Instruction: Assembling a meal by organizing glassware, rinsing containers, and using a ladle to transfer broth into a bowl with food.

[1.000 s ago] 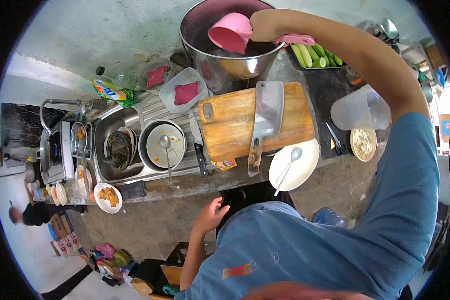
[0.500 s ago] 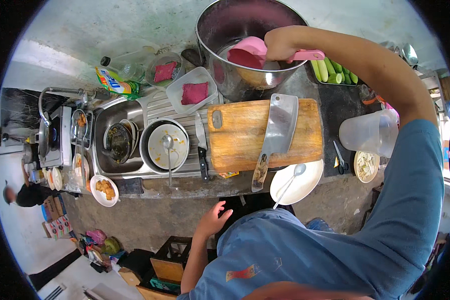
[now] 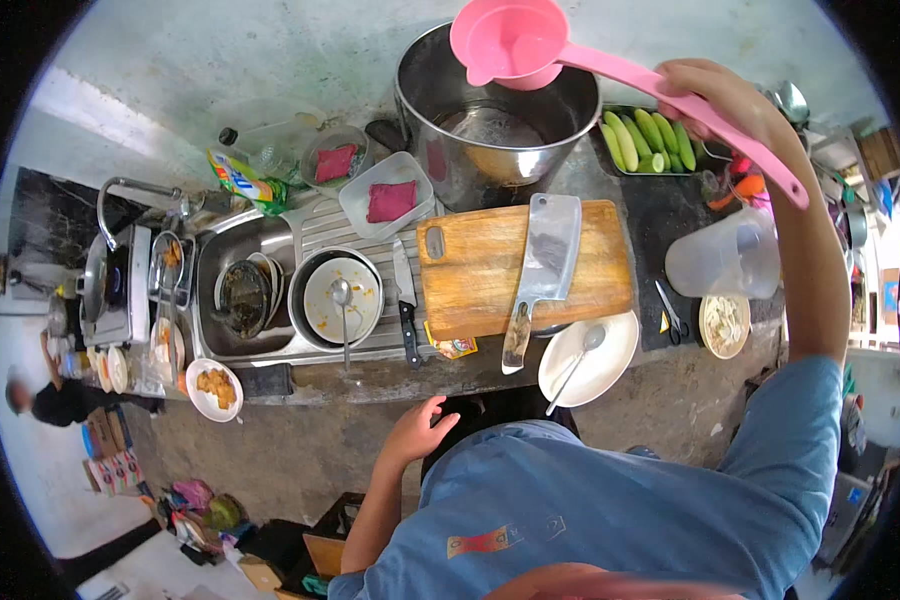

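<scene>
My right hand (image 3: 705, 95) is closed round the long handle of a pink water dipper (image 3: 515, 45), raised above a deep steel pot (image 3: 560, 145). The dipper's bowl hangs over the far rim of the pot, and some water shows at the pot's bottom. Low in front of the counter, my left hand (image 3: 417, 432) is empty with its fingers apart. A wooden cutting board (image 3: 470, 270) lies nearer than the pot, with a cleaver (image 3: 552, 250) resting across it. A black-handled knife (image 3: 406, 300) lies left of the board.
Left is a sink (image 3: 210, 285) holding dirty dishes, beside a pot (image 3: 300, 280) with a bowl and spoon. Plastic tubs (image 3: 425, 180) hold pink sponges. On the right are a tray of cucumbers (image 3: 650, 140), a clear container (image 3: 725, 255), scissors (image 3: 676, 325) and a white oval plate (image 3: 620, 360).
My right hand has lifted the pink dipper up out of the steel pot and moved to the right. My left hand stays low by the counter's front edge.
</scene>
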Tool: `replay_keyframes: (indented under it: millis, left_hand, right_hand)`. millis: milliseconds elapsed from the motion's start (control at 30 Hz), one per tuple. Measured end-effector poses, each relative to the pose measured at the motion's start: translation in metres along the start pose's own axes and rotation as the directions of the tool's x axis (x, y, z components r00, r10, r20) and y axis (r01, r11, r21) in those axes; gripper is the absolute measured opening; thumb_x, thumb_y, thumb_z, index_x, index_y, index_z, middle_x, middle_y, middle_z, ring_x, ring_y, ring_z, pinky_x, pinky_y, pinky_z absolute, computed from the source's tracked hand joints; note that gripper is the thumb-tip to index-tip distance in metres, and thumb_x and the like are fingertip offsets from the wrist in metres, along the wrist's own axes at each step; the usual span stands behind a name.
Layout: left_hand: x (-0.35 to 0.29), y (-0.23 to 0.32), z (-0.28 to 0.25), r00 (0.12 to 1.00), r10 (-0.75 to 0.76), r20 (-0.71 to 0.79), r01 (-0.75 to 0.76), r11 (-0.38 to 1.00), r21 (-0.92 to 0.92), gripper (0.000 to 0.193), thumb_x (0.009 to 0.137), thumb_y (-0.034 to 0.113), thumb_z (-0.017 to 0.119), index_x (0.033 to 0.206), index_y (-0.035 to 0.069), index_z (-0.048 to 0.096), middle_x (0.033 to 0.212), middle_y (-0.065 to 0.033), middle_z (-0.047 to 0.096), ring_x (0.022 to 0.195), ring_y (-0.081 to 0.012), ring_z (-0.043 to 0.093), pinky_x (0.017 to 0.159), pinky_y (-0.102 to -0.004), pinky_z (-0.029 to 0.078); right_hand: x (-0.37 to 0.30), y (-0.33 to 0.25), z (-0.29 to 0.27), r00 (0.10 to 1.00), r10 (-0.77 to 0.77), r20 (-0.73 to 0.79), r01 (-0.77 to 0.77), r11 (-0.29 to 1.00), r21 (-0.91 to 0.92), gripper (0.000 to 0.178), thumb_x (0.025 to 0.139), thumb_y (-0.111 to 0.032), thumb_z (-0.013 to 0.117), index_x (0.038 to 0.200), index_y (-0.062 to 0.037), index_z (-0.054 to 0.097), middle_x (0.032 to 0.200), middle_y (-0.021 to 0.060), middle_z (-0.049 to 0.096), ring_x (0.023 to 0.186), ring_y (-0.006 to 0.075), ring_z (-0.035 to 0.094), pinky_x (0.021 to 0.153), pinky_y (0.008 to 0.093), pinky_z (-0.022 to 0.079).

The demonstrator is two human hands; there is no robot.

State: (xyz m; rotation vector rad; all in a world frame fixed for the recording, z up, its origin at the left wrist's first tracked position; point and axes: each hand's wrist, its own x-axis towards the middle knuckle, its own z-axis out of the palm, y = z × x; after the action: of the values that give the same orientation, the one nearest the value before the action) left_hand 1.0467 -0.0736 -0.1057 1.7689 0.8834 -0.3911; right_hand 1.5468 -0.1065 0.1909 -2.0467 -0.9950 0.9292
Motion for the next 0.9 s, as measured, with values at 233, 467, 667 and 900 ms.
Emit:
replay_keyframes:
  millis: [233,467,667,900]
  left_hand:
    - [0.001,0.007,-0.01,0.98,0.123,0.153,-0.15,0.973,0.176,0.057,0.088,0.045,0.062,0.127,0.004,0.053,0.114,-0.0212,0.064,0.107,-0.034,0.062,0.089,-0.0394,0.049]
    - [0.016,-0.009,-0.006,0.829,0.374,0.415,-0.469,0.87,0.153,0.032,0.092,0.032,0.058,0.087,0.003,0.071,0.09,-0.0183,0.067,0.089,-0.033,0.064,0.079,-0.0381,0.049]
    - [0.012,0.003,0.003,0.889,0.08,0.451,-0.278,0.877,0.393,0.042,0.091,0.042,0.058,0.094,0.003,0.071,0.095,-0.0183,0.068,0.09,-0.0322,0.065,0.079,-0.038,0.049]
    - [-0.006,-0.019,0.014,0.89,0.118,0.441,-0.313,0.861,0.4,0.056,0.091,0.046,0.057,0.125,0.001,0.055,0.113,-0.0205,0.065,0.104,-0.0308,0.063,0.09,-0.0379,0.048]
  right_hand:
    - [-0.204,0.015,0.02,0.962,0.018,-0.273,0.03,0.985,0.167,0.019,0.087,-0.025,0.053,0.085,-0.0055,0.055,0.065,-0.0016,0.048,0.042,0.0033,0.038,0.037,0.0182,0.03]
    - [-0.347,0.079,0.111,0.85,0.335,-0.407,-0.236,0.932,0.275,0.019,0.087,-0.024,0.057,0.092,-0.0062,0.058,0.069,-0.0033,0.051,0.047,0.0006,0.04,0.04,0.0158,0.03]
    - [-0.371,0.157,0.227,0.745,0.516,-0.422,-0.383,0.849,0.363,0.019,0.087,-0.018,0.063,0.095,-0.0014,0.061,0.072,-0.002,0.055,0.057,0.0049,0.051,0.049,0.0213,0.043]
    - [-0.37,0.192,0.316,0.666,0.419,-0.617,-0.411,0.896,0.166,0.019,0.08,-0.013,0.064,0.09,0.0025,0.062,0.068,0.0122,0.059,0.06,0.0165,0.058,0.06,0.032,0.048]
